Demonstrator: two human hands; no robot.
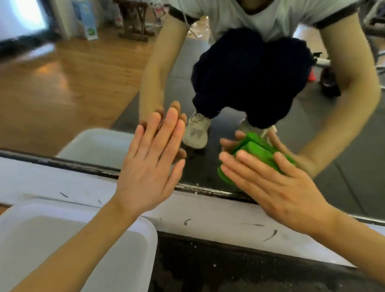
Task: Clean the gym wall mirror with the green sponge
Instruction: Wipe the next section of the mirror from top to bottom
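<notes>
Nearest us sat a white translucent plastic tub holding shallow water, on the dark wet floor by the white scuffed baseboard. Beyond it our left hand lay flat against the glass, fingers straight and together, holding nothing. Our right hand pressed the bright green rectangular sponge flat against the gym wall mirror, fingers spread and nearly straight over its back, just above the mirror's lower black edge. In the glass we saw the reflection of the wooden floor and gym equipment. We judged the wiping to be under way at the bottom strip; we could not tell which areas were already clean, and most of the mirror seemed left to do.
</notes>
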